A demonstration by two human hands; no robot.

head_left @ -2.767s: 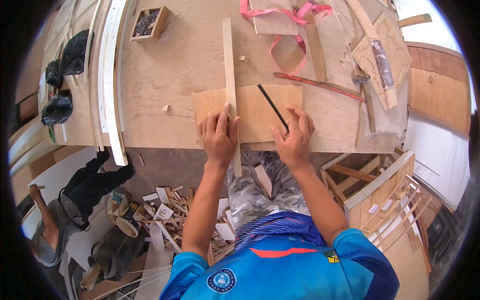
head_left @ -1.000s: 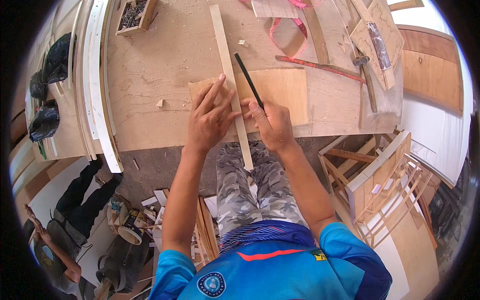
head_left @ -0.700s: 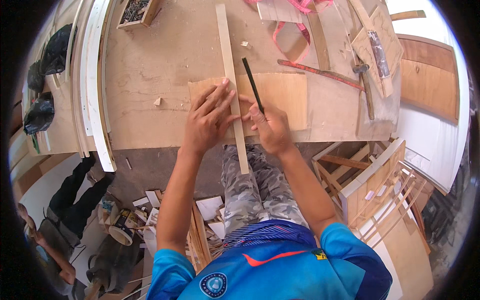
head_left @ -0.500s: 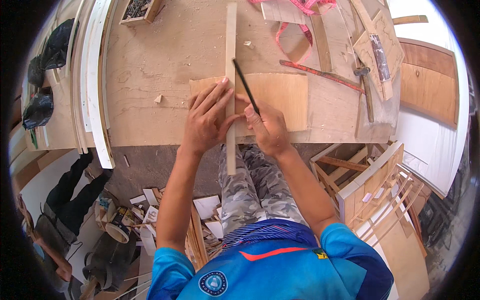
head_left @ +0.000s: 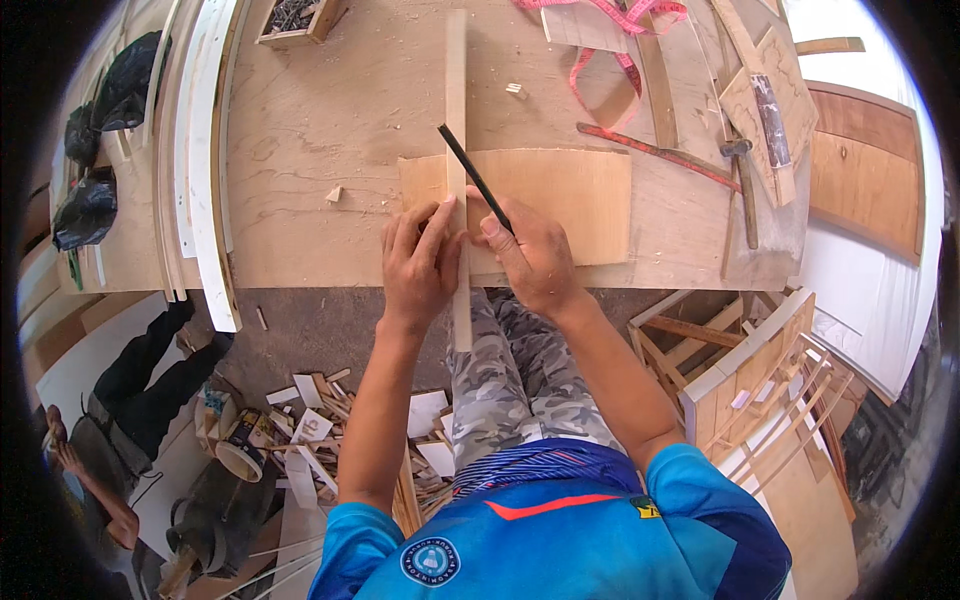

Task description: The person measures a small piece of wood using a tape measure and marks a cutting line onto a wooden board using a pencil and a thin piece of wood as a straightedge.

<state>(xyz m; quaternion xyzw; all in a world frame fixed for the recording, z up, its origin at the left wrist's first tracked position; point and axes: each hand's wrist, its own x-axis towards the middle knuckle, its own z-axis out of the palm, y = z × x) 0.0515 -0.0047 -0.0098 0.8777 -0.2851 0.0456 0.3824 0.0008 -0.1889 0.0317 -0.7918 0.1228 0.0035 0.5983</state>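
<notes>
My left hand (head_left: 420,265) rests with bent fingers on a narrow pale wood strip (head_left: 456,90), gripping it where it crosses a light plywood piece (head_left: 568,205). The strip lies front to back and overhangs the bench's front edge above my legs. Just right of it, my right hand (head_left: 532,255) holds a long black pencil (head_left: 466,166), tilted with its upper end over the strip; some fingertips are hidden behind the hand and pencil. Both hands are at the near part of the plywood piece.
Bench (head_left: 320,255) holds a nail box (head_left: 298,25), pink tape measure (head_left: 632,75), red-marked bar (head_left: 655,152), hammer (head_left: 738,150), long white boards (head_left: 210,200) and black bags (head_left: 90,205). Below are offcuts (head_left: 315,425) and a wooden frame (head_left: 720,350). Another person (head_left: 145,400) is at lower left.
The strip has straightened to lie front to back. My left fingers have slid nearer the bench edge and bunched. My right hand came leftward, and the pencil's top swung left across the strip.
</notes>
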